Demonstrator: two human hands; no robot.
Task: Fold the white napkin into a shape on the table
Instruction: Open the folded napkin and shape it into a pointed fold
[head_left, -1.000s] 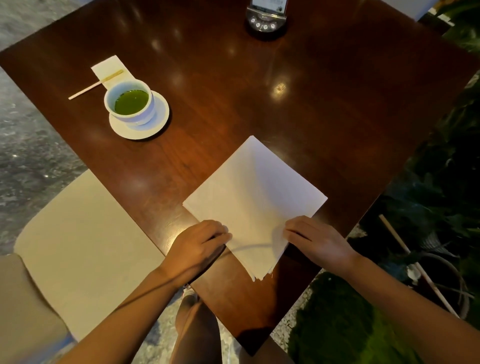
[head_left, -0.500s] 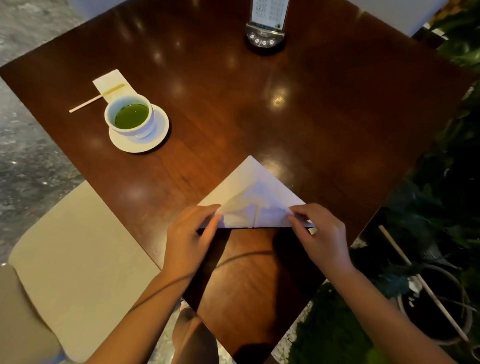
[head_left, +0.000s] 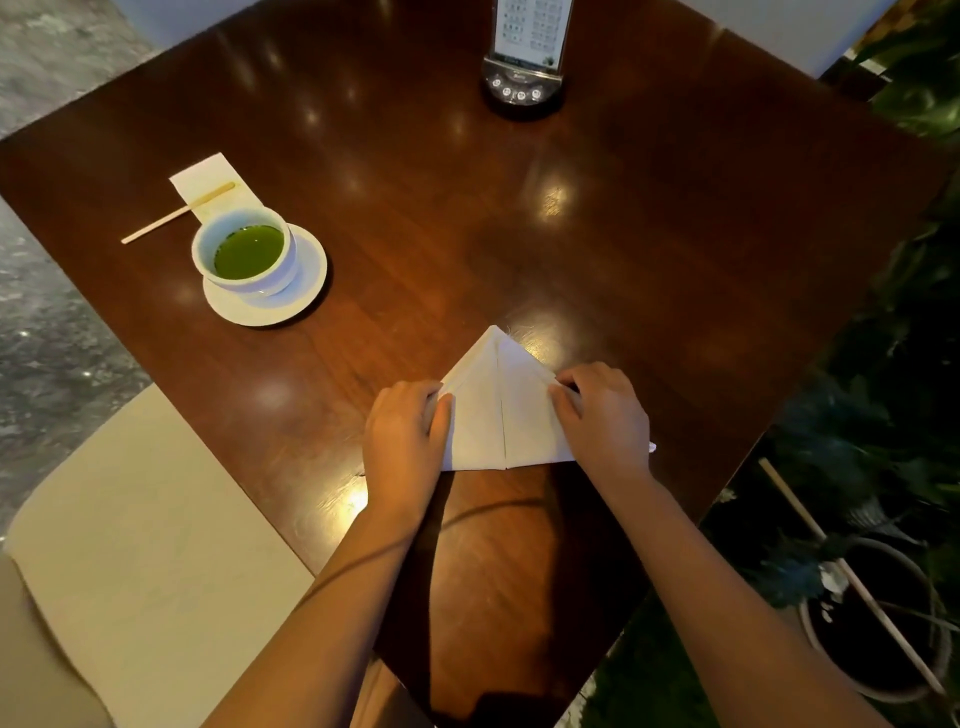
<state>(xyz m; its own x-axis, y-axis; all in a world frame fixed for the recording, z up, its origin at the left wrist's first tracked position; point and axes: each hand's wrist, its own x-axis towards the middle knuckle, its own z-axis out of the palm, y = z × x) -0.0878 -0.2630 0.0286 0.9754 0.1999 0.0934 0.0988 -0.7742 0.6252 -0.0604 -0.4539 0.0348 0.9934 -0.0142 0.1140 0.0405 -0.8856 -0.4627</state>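
Observation:
The white napkin lies near the front corner of the dark wooden table. It is folded into a triangle with its point away from me and a seam down the middle. My left hand holds its left edge, thumb on top and fingers curled at the fold. My right hand grips the right edge with curled fingers. A small napkin tip sticks out from under my right hand.
A white cup of green tea on a saucer stands at the left, with a paper slip and a wooden stick behind it. A menu stand is at the far edge. A beige chair is on the left and potted plants on the right.
The flat square napkin was folded into a triangle, then its two side flaps were brought in to meet at the middle. Both hands moved up onto the outer edges.

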